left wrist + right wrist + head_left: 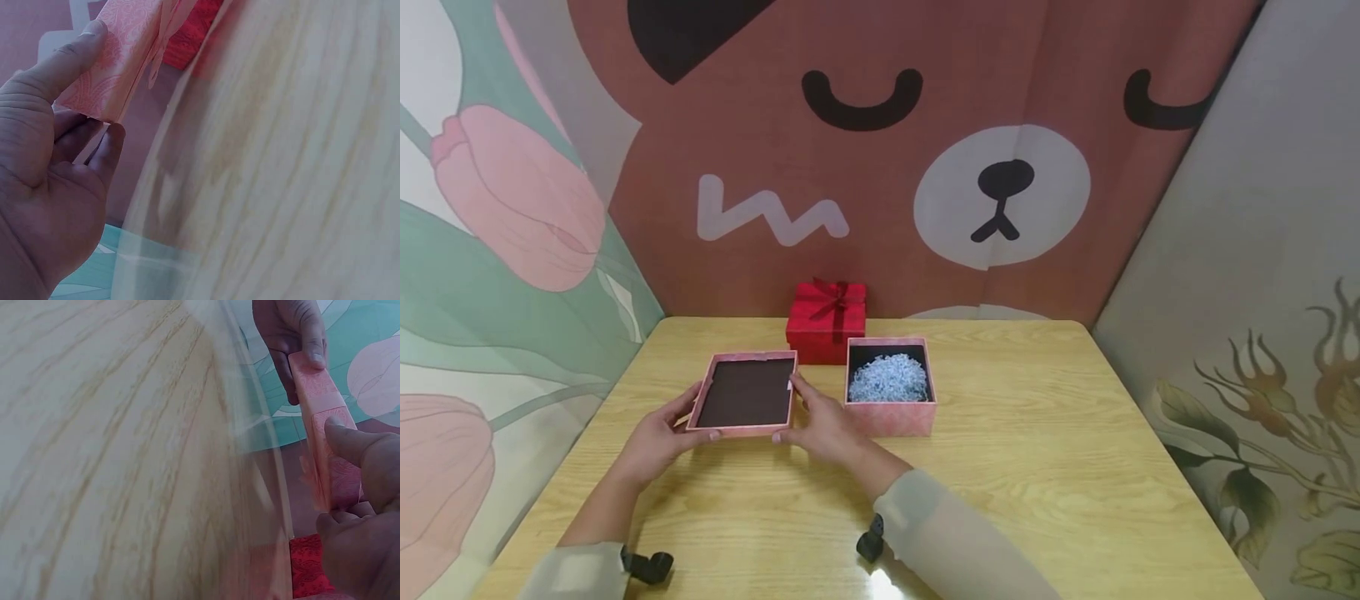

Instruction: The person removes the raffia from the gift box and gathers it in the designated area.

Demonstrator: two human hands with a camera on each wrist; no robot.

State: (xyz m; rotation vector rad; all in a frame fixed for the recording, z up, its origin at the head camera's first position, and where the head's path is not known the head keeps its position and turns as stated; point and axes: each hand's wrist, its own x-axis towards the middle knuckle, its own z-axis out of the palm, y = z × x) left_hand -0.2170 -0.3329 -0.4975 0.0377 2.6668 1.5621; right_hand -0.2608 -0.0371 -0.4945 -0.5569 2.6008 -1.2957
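A pink box lid (pixel 748 392) is held above the table, its dark inner face turned up. My left hand (pixel 658 437) grips its left edge, thumb at the near side. On the opposite edge, my right hand (pixel 823 425) holds the lid too. The left wrist view shows the lid's patterned pink side (pixel 115 53) between thumb and fingers, with a ribbon on its underside. Just right of my right hand stands an open pink box (pixel 891 419), dark inside, with light blue shredded paper (pixel 889 379) in it.
A red gift box (pixel 826 321) with a dark red bow sits at the table's back edge, behind the lid and the pink box. The wooden table (pixel 1037 467) meets a bear-print curtain (pixel 880 183) at the back, and printed curtains flank both sides.
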